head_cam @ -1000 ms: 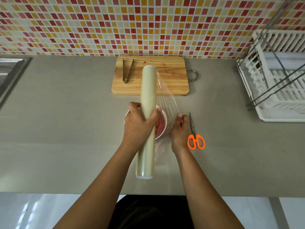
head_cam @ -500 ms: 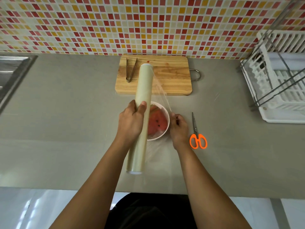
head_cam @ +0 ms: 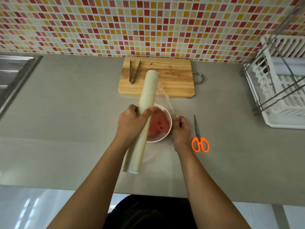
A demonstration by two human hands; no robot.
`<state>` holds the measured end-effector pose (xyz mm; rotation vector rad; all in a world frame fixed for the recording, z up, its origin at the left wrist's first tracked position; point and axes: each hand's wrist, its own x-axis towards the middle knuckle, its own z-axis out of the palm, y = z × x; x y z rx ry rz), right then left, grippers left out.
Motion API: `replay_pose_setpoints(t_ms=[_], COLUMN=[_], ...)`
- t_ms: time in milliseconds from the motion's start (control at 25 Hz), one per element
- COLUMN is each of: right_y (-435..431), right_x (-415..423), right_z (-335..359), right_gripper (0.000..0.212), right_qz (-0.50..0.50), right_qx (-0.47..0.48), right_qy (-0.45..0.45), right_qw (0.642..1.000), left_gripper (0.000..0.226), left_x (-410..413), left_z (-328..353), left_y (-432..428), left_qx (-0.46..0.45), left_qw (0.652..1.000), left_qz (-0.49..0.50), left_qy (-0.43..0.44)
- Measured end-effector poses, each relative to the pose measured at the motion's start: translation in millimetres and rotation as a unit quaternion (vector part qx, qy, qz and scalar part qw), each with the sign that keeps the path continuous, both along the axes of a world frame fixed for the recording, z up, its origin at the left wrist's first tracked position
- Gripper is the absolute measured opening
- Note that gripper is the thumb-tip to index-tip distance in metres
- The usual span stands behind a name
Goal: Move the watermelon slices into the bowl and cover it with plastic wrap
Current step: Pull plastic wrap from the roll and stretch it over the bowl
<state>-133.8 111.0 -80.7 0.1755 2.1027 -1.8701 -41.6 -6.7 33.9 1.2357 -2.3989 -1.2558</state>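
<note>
Left hand (head_cam: 132, 123) grips cylindrical wrap roll (head_cam: 145, 109); right hand (head_cam: 180, 131) pinches clear film (head_cam: 165, 100).

Matt grey bench (head_cam: 66, 129), smooth and stone-like. Pale wooden cutting board (head_cam: 173, 80) with visible grain and a bright metal loop handle (head_cam: 199, 78); dull metal tongs (head_cam: 134, 71) lying on it. Roll of plastic wrap (head_cam: 146, 103), cream and faintly glossy, with a clear, thin film (head_cam: 165, 100) drawn from it. Smooth white bowl (head_cam: 169, 119). Scissors (head_cam: 198, 136) with metal blades and glossy orange plastic handles. White plastic dish rack (head_cam: 283, 96) with metal rods. Glossy mosaic wall tiles (head_cam: 148, 25). Brushed steel sink (head_cam: 14, 76).
</note>
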Motion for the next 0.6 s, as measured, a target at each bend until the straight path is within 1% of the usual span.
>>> replay_pose_setpoints(t_ms=[120,160,240,320,400,480,560,600], right_y=[-1.7,-2.1,-0.6,2.0,1.3,-3.6,-12.9,-18.7], right_x=[-5.4,-6.5,-7.8,-12.1,-22.5,-39.2,-55.0,-60.1], right_z=[2.7,2.9,1.3,3.7,14.8,26.8,39.5,46.2], right_gripper=[0.033,0.033,0.034,0.032,0.031,0.039,0.052,0.052], right_qz=[0.0,-0.001,0.005,0.025,0.031,0.042,0.113,0.147], right_qx=[-0.004,0.0,0.02,0.012,-0.042,-0.074,-0.064,-0.059], right_qy=[0.009,0.012,0.011,-0.038,-0.129,-0.173,-0.194,-0.202], right_qw=[1.0,1.0,1.0,0.999,0.99,0.981,0.972,0.966], left_gripper=[0.042,0.042,0.045,0.052,0.053,0.055,0.056,0.056], left_x=[-1.9,-3.1,-4.9,-5.8,-5.5,-6.2,-7.3,-8.0], left_z=[0.8,1.8,3.1,3.3,0.3,-3.1,-5.5,-6.6], left_y=[-3.2,-3.6,-3.0,0.9,9.6,18.7,25.6,27.6], left_qx=[0.046,0.047,0.02,-0.008,-0.054,-0.102,-0.123,-0.126], left_qw=[0.999,0.999,0.999,0.999,0.998,0.994,0.992,0.991], left_qz=[-0.005,-0.005,-0.021,-0.034,-0.038,-0.035,-0.034,-0.036], left_qy=[-0.005,-0.006,-0.015,-0.02,-0.019,-0.013,-0.003,0.001])
